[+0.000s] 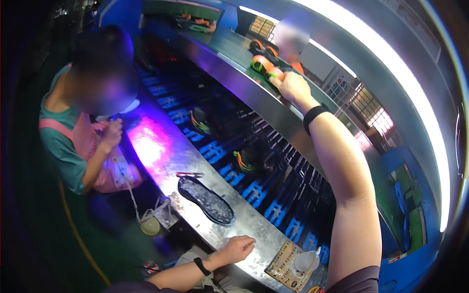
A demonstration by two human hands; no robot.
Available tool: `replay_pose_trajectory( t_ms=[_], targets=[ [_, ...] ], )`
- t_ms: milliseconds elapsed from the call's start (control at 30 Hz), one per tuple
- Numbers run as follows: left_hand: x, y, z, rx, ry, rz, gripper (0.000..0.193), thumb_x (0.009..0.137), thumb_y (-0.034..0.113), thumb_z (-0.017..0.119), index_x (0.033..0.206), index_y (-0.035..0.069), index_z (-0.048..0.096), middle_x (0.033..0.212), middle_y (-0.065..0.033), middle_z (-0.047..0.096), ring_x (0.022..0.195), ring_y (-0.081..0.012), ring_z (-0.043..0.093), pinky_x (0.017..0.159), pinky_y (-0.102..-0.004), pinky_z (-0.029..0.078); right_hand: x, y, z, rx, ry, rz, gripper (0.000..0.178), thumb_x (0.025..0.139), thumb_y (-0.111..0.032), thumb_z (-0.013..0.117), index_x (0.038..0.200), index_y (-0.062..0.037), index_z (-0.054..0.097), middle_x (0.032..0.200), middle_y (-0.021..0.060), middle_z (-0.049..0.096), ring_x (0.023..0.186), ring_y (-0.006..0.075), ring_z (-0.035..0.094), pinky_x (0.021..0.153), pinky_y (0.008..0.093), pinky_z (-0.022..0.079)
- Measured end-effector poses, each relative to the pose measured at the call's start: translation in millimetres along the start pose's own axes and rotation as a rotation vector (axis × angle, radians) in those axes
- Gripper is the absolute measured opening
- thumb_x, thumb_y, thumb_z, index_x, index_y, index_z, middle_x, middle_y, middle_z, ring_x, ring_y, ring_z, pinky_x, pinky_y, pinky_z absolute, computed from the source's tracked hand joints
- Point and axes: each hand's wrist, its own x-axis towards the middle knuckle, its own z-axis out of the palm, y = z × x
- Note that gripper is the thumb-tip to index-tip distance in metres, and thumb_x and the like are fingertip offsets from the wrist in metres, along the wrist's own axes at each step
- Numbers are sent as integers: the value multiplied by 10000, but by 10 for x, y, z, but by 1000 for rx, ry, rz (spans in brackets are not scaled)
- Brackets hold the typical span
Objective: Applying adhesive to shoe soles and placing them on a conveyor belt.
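My right hand (293, 89) reaches up to the raised green belt, its fingers closed on an orange-and-black shoe (264, 63). Other orange and dark shoe parts lie close to it. Down at the near edge of the metal bench (244, 229), my left hand (238, 249) is curled; its palm is hidden. Beyond that hand lies a dark-rimmed, sole-shaped piece (207, 200) with a speckled grey surface, and a slim red-and-dark tool (189, 175) touches its far end. A white cup (306, 261) and a brush-like stick stand on printed cardboard (282, 269) to the right.
Behind the bench runs a lower conveyor with blue holders (252, 194) and dark shoes (243, 161) with orange and green parts. A co-worker in a pink apron (90, 141) sits at left under purple light. Another person (291, 41) is past the raised belt.
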Motion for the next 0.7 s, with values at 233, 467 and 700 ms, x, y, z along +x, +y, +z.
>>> replay_pose_trajectory(
  t_ms=[233, 467, 700],
  targets=[
    [0, -41, 24, -17, 17, 70, 146, 897, 65, 652, 1005, -13, 711, 874, -197, 712, 738, -348, 697, 660, -385, 549, -333, 125, -287, -101, -74, 81, 662, 895, -586, 660, 1128, 32, 698, 1069, 239, 735, 1006, 370, 720, 871, 473, 557],
    [22, -63, 25, -46, -74, -92, 147, 890, 64, 658, 992, -24, 715, 882, -204, 710, 757, -350, 700, 679, -386, 546, -1355, 109, -454, -97, 308, -92, 666, 855, -502, 724, 1234, 24, 568, 1109, 242, 691, 1035, 409, 668, 860, 500, 544],
    [27, -152, 37, -110, -210, -68, 249, 880, 36, 680, 1128, 14, 674, 970, -182, 716, 862, -299, 697, 778, -389, 537, -3744, -125, -336, 116, 281, -405, 729, 703, -317, 816, 1312, 5, 575, 1218, 196, 589, 1167, 378, 577, 1020, 541, 435]
  ],
)
